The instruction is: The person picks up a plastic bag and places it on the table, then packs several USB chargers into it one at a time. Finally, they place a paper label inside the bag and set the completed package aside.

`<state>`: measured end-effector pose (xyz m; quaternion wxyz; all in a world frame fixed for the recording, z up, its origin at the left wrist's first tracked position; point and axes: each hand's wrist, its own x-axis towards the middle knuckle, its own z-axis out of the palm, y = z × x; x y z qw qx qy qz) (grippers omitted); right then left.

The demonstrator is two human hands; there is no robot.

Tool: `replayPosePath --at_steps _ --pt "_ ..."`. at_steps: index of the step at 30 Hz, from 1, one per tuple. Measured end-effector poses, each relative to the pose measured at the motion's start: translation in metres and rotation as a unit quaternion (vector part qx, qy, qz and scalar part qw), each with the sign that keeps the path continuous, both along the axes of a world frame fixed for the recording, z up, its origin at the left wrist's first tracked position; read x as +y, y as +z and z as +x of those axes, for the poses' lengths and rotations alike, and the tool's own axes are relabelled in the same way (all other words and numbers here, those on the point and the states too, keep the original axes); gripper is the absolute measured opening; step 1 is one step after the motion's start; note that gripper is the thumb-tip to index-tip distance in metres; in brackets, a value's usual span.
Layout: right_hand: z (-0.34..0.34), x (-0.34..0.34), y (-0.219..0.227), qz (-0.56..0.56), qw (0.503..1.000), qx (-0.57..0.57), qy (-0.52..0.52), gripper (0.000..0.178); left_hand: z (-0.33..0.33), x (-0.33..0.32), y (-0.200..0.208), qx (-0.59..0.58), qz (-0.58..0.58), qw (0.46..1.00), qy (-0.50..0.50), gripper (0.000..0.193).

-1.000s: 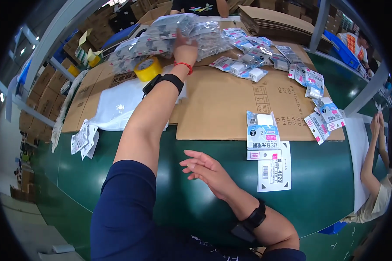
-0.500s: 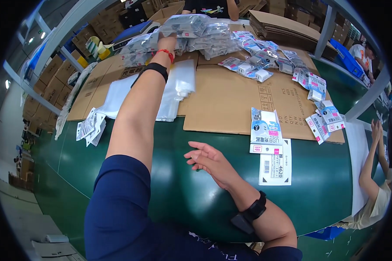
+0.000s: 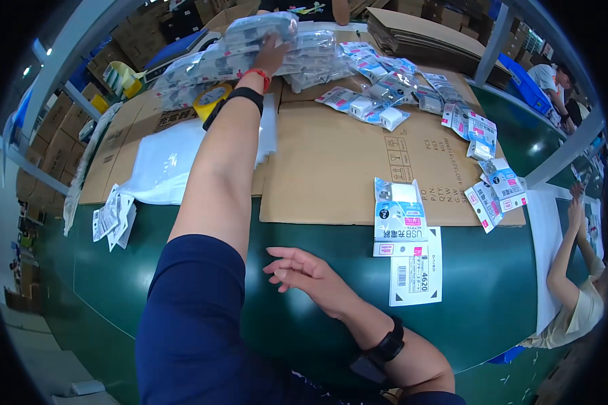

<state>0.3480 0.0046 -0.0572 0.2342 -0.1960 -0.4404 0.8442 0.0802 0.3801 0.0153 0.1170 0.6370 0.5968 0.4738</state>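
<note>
Left hand point(image 3: 271, 55) reaches to the far side of the table, fingers closed around a clear plastic bundle of grey packets point(image 3: 262, 27) lifted just above the far heap of similar plastic-wrapped bundles point(image 3: 317, 57); the bundle's long axis runs left–right, its right end tilted slightly up. Right hand point(image 3: 304, 271) rests near the body on the bare green tabletop point(image 3: 486, 297), palm down, fingers loosely spread and pointing left, holding nothing. Open room: the green strip near the body is free around the right hand, bounded on the far side by the near edge of a flat brown cardboard sheet point(image 3: 331, 162). Just right of the hand lies a white printed label sheet point(image 3: 417, 266), touching a blue-and-white packaged item point(image 3: 398, 209) that straddles the cardboard edge. More small blue-and-white packets point(image 3: 490, 189) trail along the cardboard's right edge toward the far side. Left of the outstretched arm — a white plastic sheet point(image 3: 162, 165) over cardboard, a yellow tape roll point(image 3: 211, 100) beyond it, and small white leaflets point(image 3: 111, 216) near the table's left edge. Another person's arm point(image 3: 567, 250) reaches in at the right edge. Surroundings: stacked brown cartons point(image 3: 54, 128) to the left, flattened cardboard stacks point(image 3: 425, 30) at the far side.
</note>
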Motion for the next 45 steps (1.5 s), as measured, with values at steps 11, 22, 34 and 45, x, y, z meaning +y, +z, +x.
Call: replayPosePath --at_steps 11,22,34,45 --pt "-0.003 -0.001 0.004 0.011 1.000 -0.006 0.011 0.043 0.030 -0.089 -0.029 0.102 0.133 0.984 0.053 0.061" --pt "-0.006 0.002 -0.002 0.035 0.999 -0.009 0.014 0.043 -0.075 -0.235 -0.037 0.238 -0.020 0.960 0.144 0.069" --pt "-0.003 0.001 -0.005 0.042 0.999 0.001 0.007 0.045 -0.075 -0.216 -0.032 0.278 -0.315 0.904 0.085 0.059" --pt "-0.004 0.006 -0.007 0.054 0.998 -0.007 0.024 0.045 -0.074 -0.193 -0.015 0.198 -0.161 0.959 0.120 0.045"
